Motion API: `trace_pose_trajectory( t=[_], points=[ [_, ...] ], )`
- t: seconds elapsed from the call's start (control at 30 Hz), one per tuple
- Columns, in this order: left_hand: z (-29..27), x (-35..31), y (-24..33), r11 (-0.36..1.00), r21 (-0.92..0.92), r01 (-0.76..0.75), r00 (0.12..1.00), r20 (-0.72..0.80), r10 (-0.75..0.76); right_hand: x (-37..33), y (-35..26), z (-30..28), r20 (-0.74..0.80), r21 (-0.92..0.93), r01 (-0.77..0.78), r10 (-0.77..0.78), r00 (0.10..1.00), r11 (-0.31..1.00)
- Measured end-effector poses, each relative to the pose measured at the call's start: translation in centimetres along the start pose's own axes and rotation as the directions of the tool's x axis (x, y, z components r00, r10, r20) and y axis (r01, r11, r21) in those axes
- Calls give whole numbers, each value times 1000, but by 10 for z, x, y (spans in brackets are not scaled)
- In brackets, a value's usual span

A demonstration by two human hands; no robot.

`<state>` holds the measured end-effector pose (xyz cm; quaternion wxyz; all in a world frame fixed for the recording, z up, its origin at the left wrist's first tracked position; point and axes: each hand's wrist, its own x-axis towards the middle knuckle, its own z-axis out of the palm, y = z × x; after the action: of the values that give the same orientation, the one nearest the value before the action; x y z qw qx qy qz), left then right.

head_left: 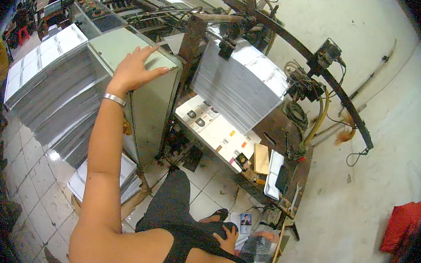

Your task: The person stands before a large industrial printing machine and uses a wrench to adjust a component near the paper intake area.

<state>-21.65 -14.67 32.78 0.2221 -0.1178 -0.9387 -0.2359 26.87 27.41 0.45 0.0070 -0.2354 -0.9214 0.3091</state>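
My left hand (135, 72) is stretched out over the pale green top of a machine cabinet (111, 44), with fingers spread and a silver band at the wrist. The hand appears to rest on the cabinet's edge and holds nothing. My right hand (227, 239) lies on my dark-trousered knee, its fingers apart. Beyond the cabinet, a tall stack of printed sheets (238, 89) stands in the machine on the right. Another large sheet stack (57, 84) is left of my left arm.
A curved metal arm (295, 37) with cables and fittings reaches over the right stack. A bench holds printed cards (215, 129), a yellowish block (261, 158) and a wrench (295, 198). Red cloth (403, 227) hangs by the wall. More sheets (128, 177) sit low beside my left arm.
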Motion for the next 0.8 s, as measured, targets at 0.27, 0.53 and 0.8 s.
trace_pose_trajectory(
  t=[0.27, 0.53, 0.8],
  points=[
    [0, 0, 1, 1000, -16, 4, 1000, 4, -4, 0, 2, 0, -7, 3, -31, 31, 999, 1000],
    [2, 0, -1, 999, -28, -22, 1000, -19, 22, -1, -1, -1, -8, 2, -32, 32, 999, 999],
    [5, 2, -2, 999, -11, -31, 999, -30, 31, 0, 8, 3, -12, -11, -22, 22, 1000, 1000]
  ],
)
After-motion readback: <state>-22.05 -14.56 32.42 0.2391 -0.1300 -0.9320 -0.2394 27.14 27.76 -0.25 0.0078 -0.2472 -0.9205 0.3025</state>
